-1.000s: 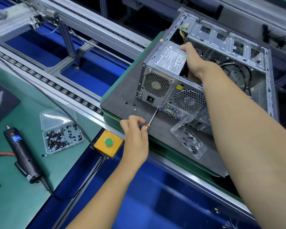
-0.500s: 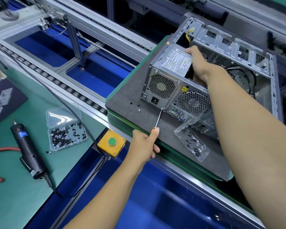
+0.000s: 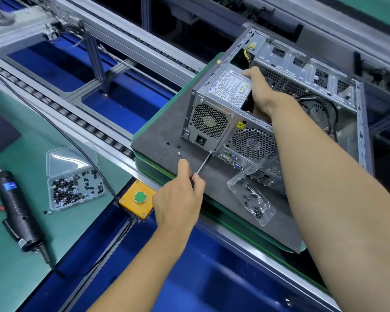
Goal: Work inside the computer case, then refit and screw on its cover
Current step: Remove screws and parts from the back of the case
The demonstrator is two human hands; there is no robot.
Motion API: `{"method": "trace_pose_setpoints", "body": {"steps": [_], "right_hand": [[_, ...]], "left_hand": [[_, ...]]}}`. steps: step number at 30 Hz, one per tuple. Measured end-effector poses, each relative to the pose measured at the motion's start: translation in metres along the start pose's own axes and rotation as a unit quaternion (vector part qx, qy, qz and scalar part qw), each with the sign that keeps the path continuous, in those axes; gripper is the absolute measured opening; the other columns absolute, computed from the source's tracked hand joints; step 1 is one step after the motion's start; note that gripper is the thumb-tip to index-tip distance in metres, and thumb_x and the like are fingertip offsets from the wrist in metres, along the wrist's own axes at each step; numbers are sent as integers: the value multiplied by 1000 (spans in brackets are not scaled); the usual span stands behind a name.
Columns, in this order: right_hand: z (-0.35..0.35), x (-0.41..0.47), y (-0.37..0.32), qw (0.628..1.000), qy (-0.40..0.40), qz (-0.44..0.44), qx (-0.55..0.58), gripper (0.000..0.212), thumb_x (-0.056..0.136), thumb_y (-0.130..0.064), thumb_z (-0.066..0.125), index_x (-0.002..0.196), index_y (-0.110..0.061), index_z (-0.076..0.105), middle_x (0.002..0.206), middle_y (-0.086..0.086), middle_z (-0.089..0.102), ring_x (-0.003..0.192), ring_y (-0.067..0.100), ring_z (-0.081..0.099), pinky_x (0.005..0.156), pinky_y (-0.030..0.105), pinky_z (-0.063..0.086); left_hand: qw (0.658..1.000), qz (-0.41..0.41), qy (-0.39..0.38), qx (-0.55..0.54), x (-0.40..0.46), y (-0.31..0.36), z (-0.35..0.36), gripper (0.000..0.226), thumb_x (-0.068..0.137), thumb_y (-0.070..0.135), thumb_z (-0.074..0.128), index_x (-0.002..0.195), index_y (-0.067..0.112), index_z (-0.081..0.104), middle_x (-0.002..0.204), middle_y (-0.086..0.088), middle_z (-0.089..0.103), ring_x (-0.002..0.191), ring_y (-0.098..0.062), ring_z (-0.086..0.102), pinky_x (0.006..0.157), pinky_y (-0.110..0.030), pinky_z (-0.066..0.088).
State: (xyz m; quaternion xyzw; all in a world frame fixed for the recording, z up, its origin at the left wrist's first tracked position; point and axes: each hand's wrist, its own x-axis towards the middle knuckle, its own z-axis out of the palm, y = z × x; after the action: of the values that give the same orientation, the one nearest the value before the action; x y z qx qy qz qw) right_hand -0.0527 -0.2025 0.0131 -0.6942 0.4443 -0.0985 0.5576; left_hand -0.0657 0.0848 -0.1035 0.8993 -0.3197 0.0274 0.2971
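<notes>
An open grey computer case lies on its side on a dark mat, its cover off and its rear panel facing me. My left hand grips a thin screwdriver whose tip meets a screw at the lower corner of the power supply. My right hand reaches into the case and grips the inner end of the power supply. A few loose screws lie on the mat left of the case.
A clear plastic tray with screws lies on the mat near the rear panel. On the green bench at left sit a screw box and a black electric screwdriver. A yellow button box sits by the conveyor rail.
My left hand has turned on the screwdriver handle, its fingers regripping while the tip stays at the power supply's corner screw. My right hand keeps its hold on the power supply.
</notes>
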Motion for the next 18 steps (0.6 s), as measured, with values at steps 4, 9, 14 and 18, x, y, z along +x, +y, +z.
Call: {"method": "trace_pose_setpoints", "body": {"steps": [4, 9, 14, 18], "right_hand": [[2, 1, -1, 1000, 4, 0, -7, 43, 97, -56, 33, 82, -19, 48, 78, 9, 53, 81, 28, 47, 84, 42, 35], [2, 2, 1, 1000, -3, -8, 4, 49, 102, -51, 30, 86, -15, 59, 67, 3, 66, 61, 18, 61, 63, 28, 46], [1, 0, 0, 1000, -1, -16, 8, 48, 103, -48, 29, 82, -17, 58, 63, 0, 65, 59, 16, 60, 62, 27, 47], [3, -1, -2, 1000, -1, -20, 13, 47, 104, -46, 29, 83, -15, 58, 65, 2, 63, 61, 18, 58, 63, 29, 46]], "left_hand": [[991, 78, 6, 108, 0, -3, 3, 23, 98, 32, 51, 89, 22, 33, 47, 7, 15, 34, -12, 7, 45, -17, 2], [967, 197, -17, 163, 0, -17, 9, 44, 83, 15, 79, 96, 22, 38, 66, 1, 31, 47, -21, 34, 50, -31, 16], [998, 5, -33, -58, -3, -5, 7, 28, 96, 37, 54, 99, 27, 28, 50, 12, 43, 38, -6, 42, 38, -21, 21], [942, -156, -81, -287, 3, -4, 11, 26, 94, 28, 51, 99, 28, 25, 57, 9, 52, 48, -9, 50, 48, -35, 42]]}}
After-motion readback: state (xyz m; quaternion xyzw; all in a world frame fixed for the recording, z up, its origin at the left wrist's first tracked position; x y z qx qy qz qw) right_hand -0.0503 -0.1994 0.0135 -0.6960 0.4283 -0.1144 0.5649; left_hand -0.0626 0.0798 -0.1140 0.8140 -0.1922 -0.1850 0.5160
